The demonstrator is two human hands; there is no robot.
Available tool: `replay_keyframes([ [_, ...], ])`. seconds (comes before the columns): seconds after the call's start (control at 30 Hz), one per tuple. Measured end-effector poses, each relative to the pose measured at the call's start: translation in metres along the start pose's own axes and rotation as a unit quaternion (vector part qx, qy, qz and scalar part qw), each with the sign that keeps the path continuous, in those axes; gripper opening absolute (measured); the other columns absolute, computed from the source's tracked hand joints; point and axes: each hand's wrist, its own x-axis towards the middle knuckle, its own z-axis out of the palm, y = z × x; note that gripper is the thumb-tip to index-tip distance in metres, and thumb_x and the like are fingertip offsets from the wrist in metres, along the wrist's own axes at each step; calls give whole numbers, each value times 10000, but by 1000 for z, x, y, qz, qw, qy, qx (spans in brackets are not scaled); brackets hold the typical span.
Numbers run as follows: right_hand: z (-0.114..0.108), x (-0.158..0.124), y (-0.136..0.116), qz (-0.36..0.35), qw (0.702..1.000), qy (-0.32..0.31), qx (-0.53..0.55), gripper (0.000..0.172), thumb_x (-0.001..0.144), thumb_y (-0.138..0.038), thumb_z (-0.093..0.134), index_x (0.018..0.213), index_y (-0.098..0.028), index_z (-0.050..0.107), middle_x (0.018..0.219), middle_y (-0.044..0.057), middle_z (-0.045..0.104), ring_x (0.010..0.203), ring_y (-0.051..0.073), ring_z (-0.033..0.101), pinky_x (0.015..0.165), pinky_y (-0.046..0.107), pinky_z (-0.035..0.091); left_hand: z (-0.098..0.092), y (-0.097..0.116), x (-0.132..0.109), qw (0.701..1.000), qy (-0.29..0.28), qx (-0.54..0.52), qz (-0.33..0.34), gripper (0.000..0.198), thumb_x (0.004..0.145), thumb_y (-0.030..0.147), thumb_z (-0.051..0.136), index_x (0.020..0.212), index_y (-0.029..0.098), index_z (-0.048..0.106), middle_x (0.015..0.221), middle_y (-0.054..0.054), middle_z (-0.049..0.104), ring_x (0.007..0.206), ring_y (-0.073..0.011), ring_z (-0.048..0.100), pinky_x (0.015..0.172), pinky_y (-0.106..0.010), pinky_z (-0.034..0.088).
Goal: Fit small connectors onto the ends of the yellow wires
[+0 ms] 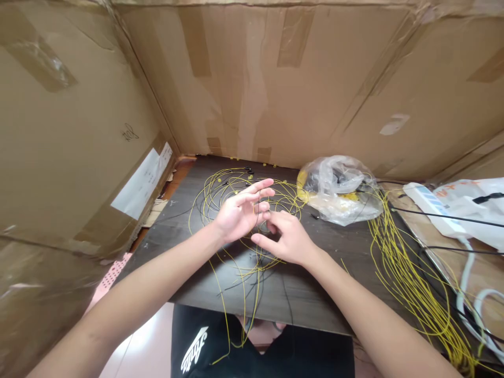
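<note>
My left hand (241, 214) is held palm up above the table, its fingers stretched out and spread, with nothing plainly held. Close beside its fingertips is my right hand (289, 237), back upward, the thumb apart from the bent fingers; it shows no clear grip on anything. Under both hands lies a loose, looped heap of thin yellow and black wires (205, 197). Small black ends (249, 170) show at its far side. Several yellow wire tails (225, 299) hang over the table's near edge. The hands hide the middle of the heap.
A clear plastic bag (334, 210) with yellow and black contents sits at the back right. A long bundle of yellow wires (397, 273) runs down the right side, near a white power strip (435, 212). Cardboard walls (236, 94) enclose the dark table (315, 302).
</note>
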Motion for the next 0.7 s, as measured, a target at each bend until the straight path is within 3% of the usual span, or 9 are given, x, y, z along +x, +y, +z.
replay_keyframes([
  [0.07, 6, 0, -3, 49, 997, -37, 52, 456, 843, -531, 697, 633, -200, 463, 589, -47, 446, 555, 109, 398, 584, 267, 314, 1, -1, -2, 1000, -10, 25, 16, 458, 907, 216, 426, 1339, 225, 579, 1300, -118, 645, 819, -156, 661, 726, -342, 578],
  [0.13, 11, 0, -6, 85, 988, -71, 108, 408, 837, -495, 724, 651, -187, 533, 576, -61, 415, 547, 101, 378, 568, 258, 301, 2, -2, -4, 997, -12, 62, 50, 465, 930, 232, 400, 1371, 225, 548, 1358, -127, 618, 931, -192, 684, 782, -370, 596],
  [0.23, 12, 1, -10, 120, 969, -105, 189, 239, 858, -411, 726, 890, -174, 718, 581, -76, 389, 548, 98, 352, 575, 256, 302, 3, -3, -4, 987, -12, 120, 107, 486, 972, 277, 384, 1452, 250, 456, 1451, -129, 556, 1082, -223, 666, 853, -381, 595],
  [0.33, 6, 2, -12, 159, 934, -150, 284, 272, 830, -408, 754, 982, -182, 757, 585, -79, 370, 546, 96, 315, 558, 253, 286, 5, -8, -3, 978, -30, 151, 137, 541, 991, 312, 415, 1528, 277, 353, 1545, -126, 471, 1177, -227, 622, 922, -382, 572],
  [0.43, -3, 4, -10, 184, 894, -188, 362, 322, 804, -490, 767, 908, -186, 749, 583, -66, 403, 556, 105, 328, 550, 258, 289, 5, -16, -4, 970, -52, 193, 140, 560, 1009, 337, 439, 1556, 291, 325, 1577, -129, 437, 1200, -232, 606, 960, -402, 552],
  [0.53, -14, 5, -9, 172, 863, -212, 424, 387, 792, -575, 759, 825, -193, 707, 645, -25, 504, 609, 129, 421, 601, 284, 374, 2, -20, -3, 964, -51, 220, 140, 538, 1031, 345, 421, 1559, 303, 333, 1577, -131, 445, 1189, -234, 618, 922, -396, 564],
  [0.63, -26, 5, -9, 128, 837, -235, 477, 478, 794, -649, 711, 665, -201, 603, 692, 2, 486, 640, 145, 446, 629, 316, 426, -8, -17, 2, 962, -1, 231, 148, 518, 1029, 327, 420, 1542, 298, 360, 1580, -136, 446, 1142, -215, 646, 827, -332, 584],
  [0.7, -33, 5, -8, 119, 835, -223, 489, 541, 822, -656, 654, 572, -213, 468, 714, 12, 440, 646, 152, 438, 631, 338, 445, -21, -12, 9, 958, 56, 234, 154, 509, 1011, 294, 447, 1517, 286, 394, 1579, -139, 448, 1071, -194, 674, 752, -286, 582],
])
